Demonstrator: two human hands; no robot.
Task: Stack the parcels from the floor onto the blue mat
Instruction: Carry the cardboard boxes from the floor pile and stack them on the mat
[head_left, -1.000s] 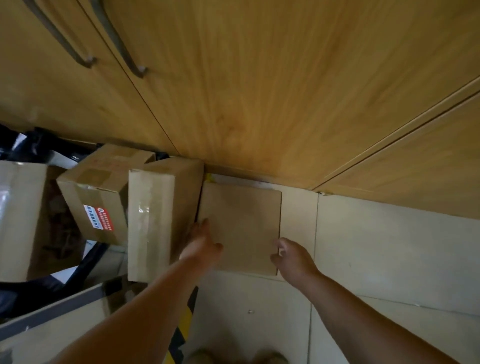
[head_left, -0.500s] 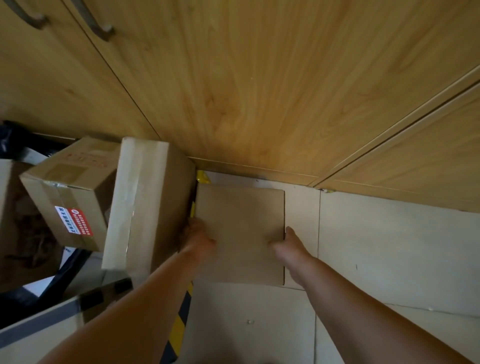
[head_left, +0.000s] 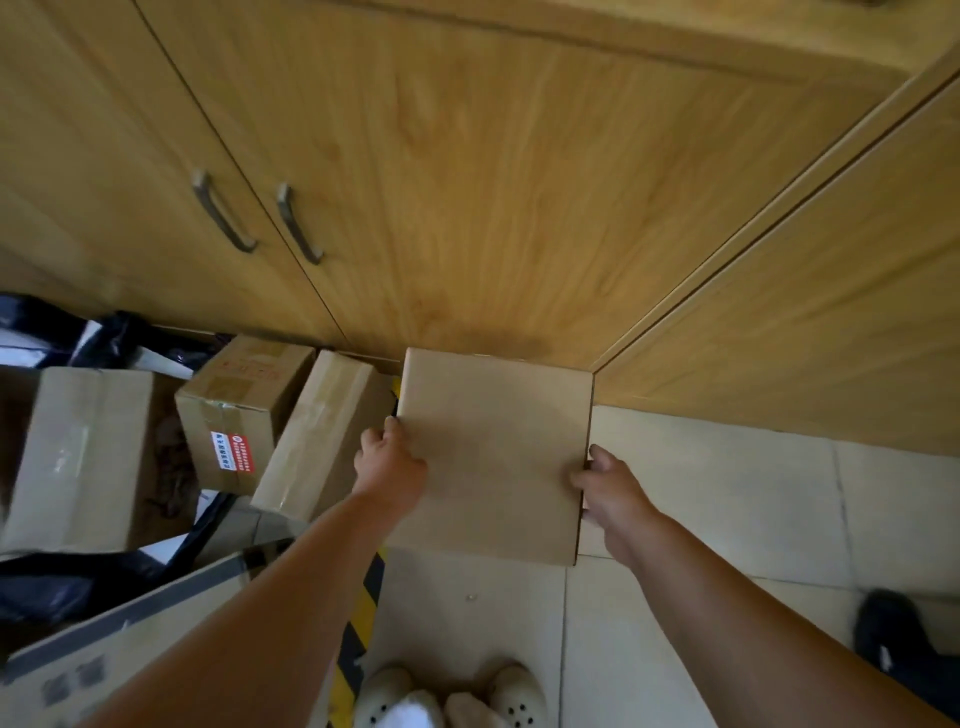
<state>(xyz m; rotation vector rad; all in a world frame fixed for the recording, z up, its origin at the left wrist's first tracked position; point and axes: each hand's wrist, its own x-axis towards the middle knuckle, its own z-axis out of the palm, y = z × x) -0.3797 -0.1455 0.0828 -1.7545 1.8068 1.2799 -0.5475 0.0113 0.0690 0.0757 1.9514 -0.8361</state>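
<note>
A plain square cardboard parcel (head_left: 493, 447) is held between both hands, raised off the tiled floor in front of the wooden cabinets. My left hand (head_left: 389, 470) grips its left edge, thumb on top. My right hand (head_left: 608, 488) grips its right edge, fingers curled under the side. To the left lie more parcels: a taped long box (head_left: 322, 441) leaning beside it, a box with a red and white label (head_left: 239, 415), and a large taped box (head_left: 78, 457). No blue mat is in view.
Wooden cabinet doors with metal handles (head_left: 223, 213) rise straight ahead and to the right. Black plastic bags (head_left: 62, 577) and a flat carton (head_left: 104, 660) crowd the lower left. A yellow and black floor stripe (head_left: 358, 623) runs by my white shoes (head_left: 447, 696). A dark shoe (head_left: 893, 634) is at right.
Both hands closed on the square parcel's sides and lifted it off the floor toward me. My view tilted up, showing more cabinet and my feet.
</note>
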